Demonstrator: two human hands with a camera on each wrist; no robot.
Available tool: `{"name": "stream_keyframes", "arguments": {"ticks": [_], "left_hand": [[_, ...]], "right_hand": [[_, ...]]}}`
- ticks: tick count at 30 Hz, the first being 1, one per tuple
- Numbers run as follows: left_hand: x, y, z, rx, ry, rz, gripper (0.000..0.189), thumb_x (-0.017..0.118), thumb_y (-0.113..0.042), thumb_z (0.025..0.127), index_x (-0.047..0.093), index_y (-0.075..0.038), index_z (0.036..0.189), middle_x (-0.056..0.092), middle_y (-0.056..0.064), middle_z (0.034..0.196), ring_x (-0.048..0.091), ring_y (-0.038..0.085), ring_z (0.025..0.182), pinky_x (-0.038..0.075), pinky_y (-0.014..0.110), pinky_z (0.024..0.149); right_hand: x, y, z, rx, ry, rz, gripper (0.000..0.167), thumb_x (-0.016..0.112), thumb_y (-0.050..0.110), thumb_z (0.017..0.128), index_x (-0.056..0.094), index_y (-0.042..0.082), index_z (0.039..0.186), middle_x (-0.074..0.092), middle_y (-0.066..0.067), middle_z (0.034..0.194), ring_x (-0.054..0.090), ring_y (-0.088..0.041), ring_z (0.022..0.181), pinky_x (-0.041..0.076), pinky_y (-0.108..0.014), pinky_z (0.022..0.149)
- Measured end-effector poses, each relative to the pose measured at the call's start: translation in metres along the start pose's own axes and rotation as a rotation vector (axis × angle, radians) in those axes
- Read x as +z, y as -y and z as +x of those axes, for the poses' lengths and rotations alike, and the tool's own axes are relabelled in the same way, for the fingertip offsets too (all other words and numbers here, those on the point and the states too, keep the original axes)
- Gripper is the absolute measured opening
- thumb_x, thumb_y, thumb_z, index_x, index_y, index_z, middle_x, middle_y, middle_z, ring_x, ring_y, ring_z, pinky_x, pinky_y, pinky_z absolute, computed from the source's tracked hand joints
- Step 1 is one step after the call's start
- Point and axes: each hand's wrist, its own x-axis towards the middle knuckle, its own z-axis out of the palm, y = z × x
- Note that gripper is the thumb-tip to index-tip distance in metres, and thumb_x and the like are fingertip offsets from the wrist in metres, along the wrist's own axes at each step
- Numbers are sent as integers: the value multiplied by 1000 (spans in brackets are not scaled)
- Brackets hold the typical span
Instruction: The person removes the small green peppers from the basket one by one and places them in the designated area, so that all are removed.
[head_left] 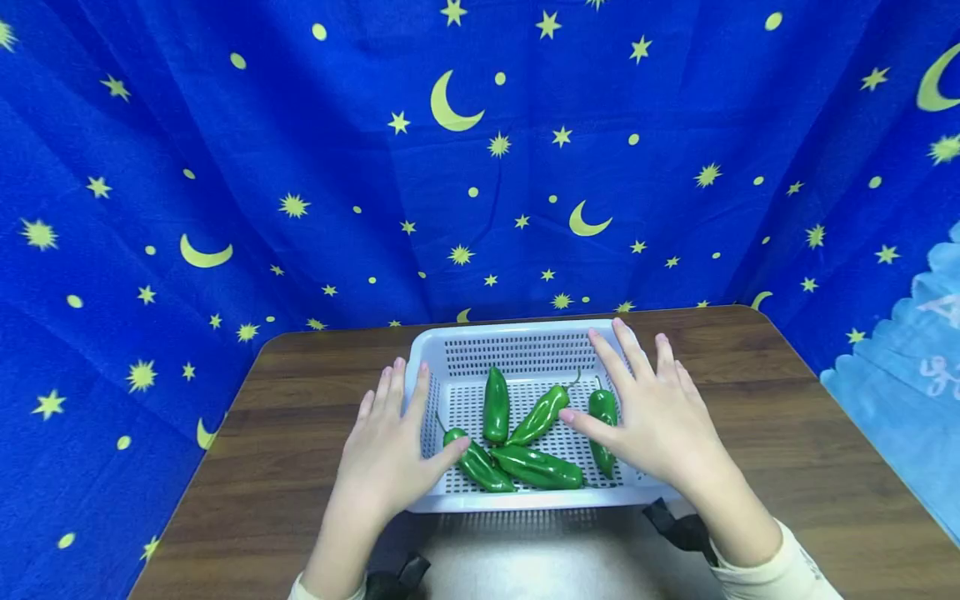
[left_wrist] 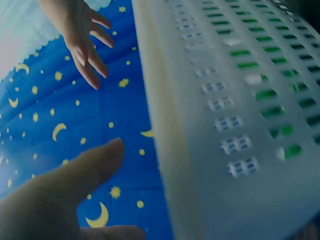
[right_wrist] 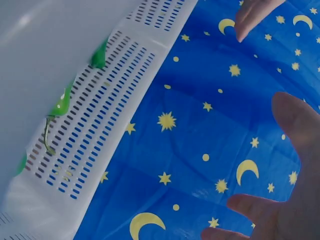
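1. Across the upper half of the head view and down both sides hangs a blue curtain [head_left: 315, 125], printed with yellow moons, stars and dots.
2. Below it spreads a brown wood-grain table [head_left: 292, 433], its rounded far corners at centre left and centre right; bare grain flanks the basket, reaching the slanting side edges.
3. Lower centre, a white perforated basket [head_left: 525, 500] sits on the table, its back rim near the far edge; a glossy glare lies in front of it.
4. At the right edge hangs a pale blue cloth [head_left: 900, 367] with a scalloped border and white lettering: a capital A can be read, the rest is cut off or unclear.
5. Right of centre, the right hand [head_left: 656, 417] is spread and grasps nothing, its fingers over the basket's right side, thumb above the contents.
6. Left of centre, the left hand [head_left: 390, 458] is likewise released, fingers extended over the left rim; the left wrist view shows thumb and finger apart from the wall.
7. At the lower right, a cream sleeve [head_left: 772, 567] bears dark marks too small to read.
8. Inside the basket lie five green peppers [head_left: 536, 467]: four clustered left to centre, one apart at right, partly behind the right thumb.
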Motion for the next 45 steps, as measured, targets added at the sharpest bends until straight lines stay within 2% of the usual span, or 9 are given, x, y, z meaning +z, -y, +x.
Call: {"name": "stream_keyframes", "arguments": {"ticks": [5, 12, 16, 21, 24, 28, 31, 37, 45], "left_hand": [[4, 14, -1, 21, 7, -124, 115, 68, -67, 80, 13, -3, 159, 7, 15, 167, 9, 33, 155, 17, 54, 124], [19, 38, -4, 14, 29, -347, 124, 73, -72, 72, 2, -19, 160, -1, 1, 169, 5, 27, 156, 19, 58, 121], [30, 49, -6, 19, 21, -458, 123, 79, -63, 72, 1, -26, 160, -3, -3, 168, 9, 30, 155, 21, 59, 120], [43, 59, -9, 30, 25, -563, 124, 84, -53, 71, 2, -28, 160, -1, -1, 169, 12, 35, 154, 23, 60, 118], [49, 62, -11, 55, 29, -611, 125, 87, -49, 70, 4, -24, 161, -1, 0, 169, 11, 35, 154, 22, 60, 119], [56, 63, -13, 67, 35, -637, 127, 89, -44, 68, 7, -19, 161, -1, 0, 168, 10, 35, 154, 21, 60, 119], [60, 64, -15, 56, 35, -635, 128, 90, -44, 67, 7, -20, 161, -1, -1, 168, 11, 34, 154, 20, 59, 119], [64, 66, -17, 51, 19, -632, 128, 90, -45, 67, 8, -16, 161, -1, 3, 169, 10, 37, 154, 21, 62, 117], [66, 67, -19, 58, 14, -638, 126, 89, -49, 66, 11, -17, 161, 0, 0, 169, 10, 34, 154, 19, 61, 119]], "right_hand": [[-2, -3, -1, -13, 1, 2, 104, 47, 84, 80, 16, 26, 160, 11, -7, 169, 16, -59, 145, 23, -78, 108], [-7, -7, 0, -37, 2, 5, 105, 51, 83, 80, 17, 23, 160, 14, -5, 168, 19, -52, 148, 25, -75, 110], [-10, -9, 1, -50, -4, 25, 106, 54, 81, 80, 18, 22, 160, 18, -5, 168, 20, -49, 149, 25, -75, 110], [-10, -12, 3, -69, -15, 60, 108, 57, 81, 78, 17, 24, 160, 22, -4, 166, 22, -47, 149, 26, -76, 108], [-11, -15, 5, -85, -23, 85, 110, 60, 80, 76, 18, 24, 160, 26, -5, 165, 23, -46, 149, 27, -77, 107], [-13, -18, 8, -106, -15, 109, 113, 62, 81, 73, 18, 24, 160, 28, -7, 164, 23, -45, 149, 29, -78, 105], [-13, -20, 12, -109, 8, 123, 115, 62, 82, 72, 16, 25, 160, 27, -6, 164, 22, -43, 150, 28, -77, 106], [-12, -24, 18, -153, 33, 167, 120, 69, 79, 67, 18, 23, 160, 29, -7, 164, 21, -41, 151, 27, -74, 110], [-9, -26, 32, -184, 104, 347, 114, 76, 68, 69, 23, 24, 159, 27, -17, 163, 22, -41, 151, 26, -74, 111]]}}
